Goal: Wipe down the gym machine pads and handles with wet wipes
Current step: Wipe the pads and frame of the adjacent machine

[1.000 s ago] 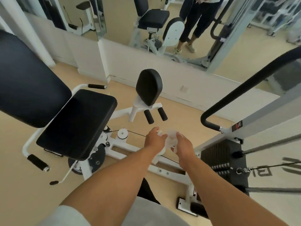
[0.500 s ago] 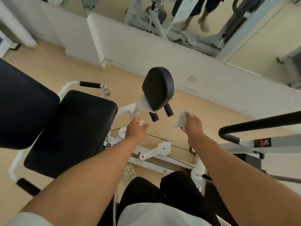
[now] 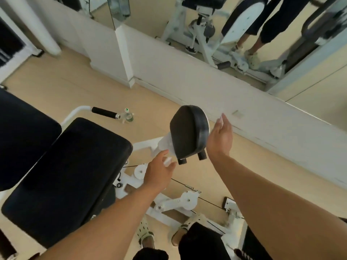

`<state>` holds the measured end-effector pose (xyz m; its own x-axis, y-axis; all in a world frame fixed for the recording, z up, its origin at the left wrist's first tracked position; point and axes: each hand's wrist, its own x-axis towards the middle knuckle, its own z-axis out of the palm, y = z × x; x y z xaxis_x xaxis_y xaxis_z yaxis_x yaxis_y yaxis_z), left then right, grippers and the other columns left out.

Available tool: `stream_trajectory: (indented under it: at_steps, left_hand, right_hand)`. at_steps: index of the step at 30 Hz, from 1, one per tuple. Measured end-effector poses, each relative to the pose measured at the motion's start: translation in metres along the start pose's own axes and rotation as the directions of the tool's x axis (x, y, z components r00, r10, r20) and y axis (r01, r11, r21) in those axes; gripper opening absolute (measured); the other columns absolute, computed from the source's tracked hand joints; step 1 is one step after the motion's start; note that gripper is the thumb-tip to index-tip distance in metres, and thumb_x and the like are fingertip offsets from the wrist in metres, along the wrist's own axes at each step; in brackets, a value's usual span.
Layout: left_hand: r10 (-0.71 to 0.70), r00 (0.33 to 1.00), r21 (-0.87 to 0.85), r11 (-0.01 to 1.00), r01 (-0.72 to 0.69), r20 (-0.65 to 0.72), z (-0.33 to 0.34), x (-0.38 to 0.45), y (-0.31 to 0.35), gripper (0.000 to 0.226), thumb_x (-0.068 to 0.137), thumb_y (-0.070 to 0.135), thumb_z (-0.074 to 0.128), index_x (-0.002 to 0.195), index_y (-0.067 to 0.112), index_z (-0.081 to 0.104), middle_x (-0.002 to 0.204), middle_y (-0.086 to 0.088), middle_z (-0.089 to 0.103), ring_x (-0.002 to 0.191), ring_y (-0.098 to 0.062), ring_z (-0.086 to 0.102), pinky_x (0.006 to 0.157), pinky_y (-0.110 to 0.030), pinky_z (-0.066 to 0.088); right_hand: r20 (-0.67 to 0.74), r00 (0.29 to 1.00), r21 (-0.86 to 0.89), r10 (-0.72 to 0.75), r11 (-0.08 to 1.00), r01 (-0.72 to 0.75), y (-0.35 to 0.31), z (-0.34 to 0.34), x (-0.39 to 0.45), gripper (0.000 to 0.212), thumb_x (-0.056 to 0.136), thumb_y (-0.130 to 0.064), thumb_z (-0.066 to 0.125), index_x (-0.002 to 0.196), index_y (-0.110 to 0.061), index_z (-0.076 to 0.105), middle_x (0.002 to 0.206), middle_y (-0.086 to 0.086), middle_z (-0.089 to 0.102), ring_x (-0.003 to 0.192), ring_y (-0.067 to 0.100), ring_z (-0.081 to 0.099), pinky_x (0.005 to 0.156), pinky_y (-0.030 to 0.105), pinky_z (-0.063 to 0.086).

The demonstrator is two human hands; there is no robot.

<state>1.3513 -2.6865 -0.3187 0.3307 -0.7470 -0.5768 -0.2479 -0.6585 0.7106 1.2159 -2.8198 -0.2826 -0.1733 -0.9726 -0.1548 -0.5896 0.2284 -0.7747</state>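
Observation:
A black oval pad (image 3: 187, 132) stands on a white machine arm at mid-frame, with two short black pegs (image 3: 202, 156) below it. My right hand (image 3: 220, 136) lies flat against the pad's right edge. A white wet wipe (image 3: 222, 117) shows only at its fingertips; the rest is hidden under the palm. My left hand (image 3: 159, 171) is just below the pad's left side, fingers pinched on a small white wipe piece (image 3: 167, 161). The black seat pad (image 3: 65, 175) and backrest (image 3: 24, 136) are at the left, with a black handle grip (image 3: 104, 111) behind them.
A small clear bottle (image 3: 128, 117) stands on the floor by the handle's end. The white machine frame (image 3: 187, 200) with a cable runs below my arms, near my feet. A low white wall (image 3: 187, 81) under a mirror lies behind the pad.
My hands separated, and both moved up to the oval pad. The right hand went from beside the pad to flat against its right edge. The view tilted down and closer.

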Motion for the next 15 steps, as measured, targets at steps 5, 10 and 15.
stream_trajectory:
  at_steps: [5, 10, 15]
  left_hand:
    - [0.048, 0.999, -0.055, 0.997, -0.049, -0.019, 0.023, 0.045, -0.005, 0.047, 0.096, 0.032, 0.065, 0.141, 0.028, 0.051, 0.135, 0.002, 0.060, 0.124, -0.015, 0.055, 0.089, -0.021, 0.039]
    - [-0.017, 1.000, -0.197, 0.980, 0.014, -0.012, 0.046, 0.083, -0.033, 0.043, 0.094, 0.031, 0.069, 0.134, 0.030, 0.055, 0.128, 0.003, 0.063, 0.110, -0.017, 0.065, 0.095, -0.035, 0.052]
    - [-0.002, 1.000, -0.258, 0.966, -0.001, -0.013, 0.058, 0.117, -0.041, 0.045, 0.096, 0.031, 0.067, 0.139, 0.028, 0.052, 0.131, 0.003, 0.060, 0.124, -0.016, 0.056, 0.092, -0.022, 0.043]
  right_hand:
    - [0.417, 0.831, -0.505, -0.369, 0.666, 0.549, 0.040, 0.058, 0.054, 0.064, 0.109, -0.039, 0.034, 0.163, -0.020, 0.006, 0.172, 0.001, 0.006, 0.159, 0.021, -0.002, 0.125, 0.032, -0.004]
    - [0.360, 0.770, -0.513, -0.526, 0.578, 0.635, 0.058, 0.065, 0.066, 0.060, 0.109, -0.036, 0.038, 0.162, -0.017, 0.019, 0.170, 0.003, 0.019, 0.158, 0.019, 0.009, 0.128, 0.036, 0.006]
    - [0.369, 0.757, -0.576, -0.540, 0.506, 0.642, 0.057, 0.073, 0.072, 0.058, 0.110, -0.035, 0.038, 0.162, -0.017, 0.019, 0.169, 0.004, 0.020, 0.158, 0.019, 0.009, 0.129, 0.042, 0.011]
